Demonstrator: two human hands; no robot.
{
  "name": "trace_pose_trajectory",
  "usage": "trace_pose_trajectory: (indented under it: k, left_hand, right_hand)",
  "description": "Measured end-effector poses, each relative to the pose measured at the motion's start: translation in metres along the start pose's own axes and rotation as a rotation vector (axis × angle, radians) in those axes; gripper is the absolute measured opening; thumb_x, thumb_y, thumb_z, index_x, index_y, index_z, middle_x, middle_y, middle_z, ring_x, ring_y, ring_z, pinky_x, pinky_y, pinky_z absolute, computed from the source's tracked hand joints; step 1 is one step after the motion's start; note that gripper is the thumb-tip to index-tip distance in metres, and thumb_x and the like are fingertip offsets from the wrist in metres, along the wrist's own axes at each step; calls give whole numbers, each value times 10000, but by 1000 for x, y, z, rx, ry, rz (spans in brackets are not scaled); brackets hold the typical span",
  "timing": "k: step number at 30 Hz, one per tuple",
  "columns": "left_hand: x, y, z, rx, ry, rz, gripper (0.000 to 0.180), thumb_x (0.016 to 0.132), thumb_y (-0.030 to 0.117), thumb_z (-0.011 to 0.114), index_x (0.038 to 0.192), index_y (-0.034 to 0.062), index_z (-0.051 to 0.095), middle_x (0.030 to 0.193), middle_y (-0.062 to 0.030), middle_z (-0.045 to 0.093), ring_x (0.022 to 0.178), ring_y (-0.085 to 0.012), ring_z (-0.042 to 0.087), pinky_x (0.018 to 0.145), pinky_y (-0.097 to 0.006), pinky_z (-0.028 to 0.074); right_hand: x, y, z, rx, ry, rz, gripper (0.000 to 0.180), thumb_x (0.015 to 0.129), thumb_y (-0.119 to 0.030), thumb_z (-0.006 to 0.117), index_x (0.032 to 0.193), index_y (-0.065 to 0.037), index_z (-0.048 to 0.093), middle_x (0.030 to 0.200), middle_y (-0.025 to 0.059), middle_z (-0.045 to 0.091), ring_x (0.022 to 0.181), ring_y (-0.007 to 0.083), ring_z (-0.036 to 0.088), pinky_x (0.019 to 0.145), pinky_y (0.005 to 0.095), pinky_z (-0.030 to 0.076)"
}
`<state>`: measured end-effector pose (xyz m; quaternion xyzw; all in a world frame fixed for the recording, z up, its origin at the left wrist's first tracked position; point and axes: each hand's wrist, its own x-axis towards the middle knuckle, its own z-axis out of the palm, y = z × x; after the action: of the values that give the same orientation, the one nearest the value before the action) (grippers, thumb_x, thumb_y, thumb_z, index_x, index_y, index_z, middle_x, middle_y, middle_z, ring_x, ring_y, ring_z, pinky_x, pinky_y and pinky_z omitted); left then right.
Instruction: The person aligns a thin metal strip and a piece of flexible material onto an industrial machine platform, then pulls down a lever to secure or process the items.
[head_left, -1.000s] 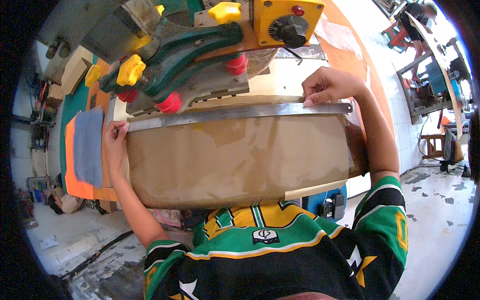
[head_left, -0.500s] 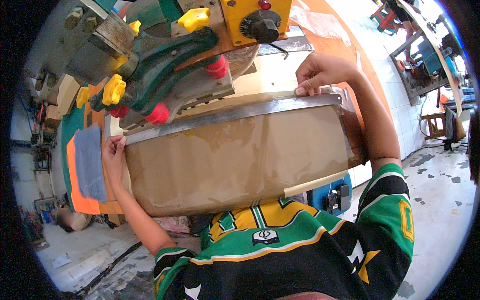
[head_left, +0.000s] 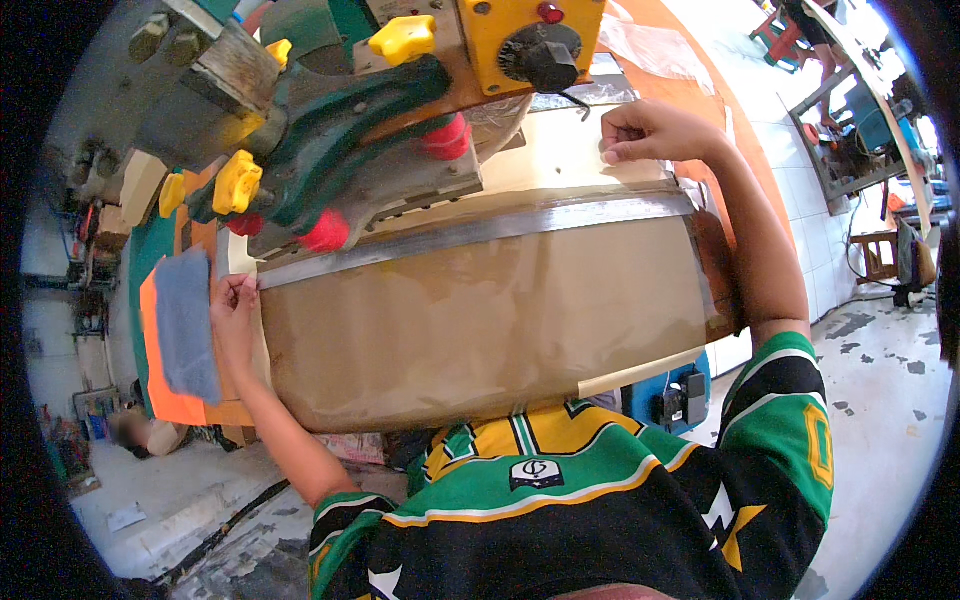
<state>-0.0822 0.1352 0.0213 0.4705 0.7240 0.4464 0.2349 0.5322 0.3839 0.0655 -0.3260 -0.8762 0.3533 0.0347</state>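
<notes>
A long metal ruler lies across a brown translucent sheet that drapes toward my body. My left hand is closed at the ruler's left end, thumb and fingers pinched against its tip. Beyond the ruler's right end, my right hand is held above a cream board, apart from the ruler. Its fingers are curled and the fingertips pressed together; whether anything thin is between them cannot be made out.
A green machine arm with yellow knobs and red pads overhangs the ruler's far left side. A yellow control box with a black dial stands behind. Blue-grey cloth lies on an orange sheet at left. A person sits at the far left.
My right hand has moved off the ruler's far edge, away from me onto the cream board. My left hand stays at the ruler's left end. The whole view has shifted slightly.
</notes>
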Motion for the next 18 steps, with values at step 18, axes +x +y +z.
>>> trace_pose_trajectory:
  k: [18]
  left_hand:
    - [-14,10,2,163,43,79,156,962,140,733,919,3,675,778,33,598,741,-66,516,693,-257,445]
  right_hand:
    - [-2,-70,18,-83,-206,-13,408,777,-330,902,907,-72,613,760,77,677,689,242,648,645,378,504]
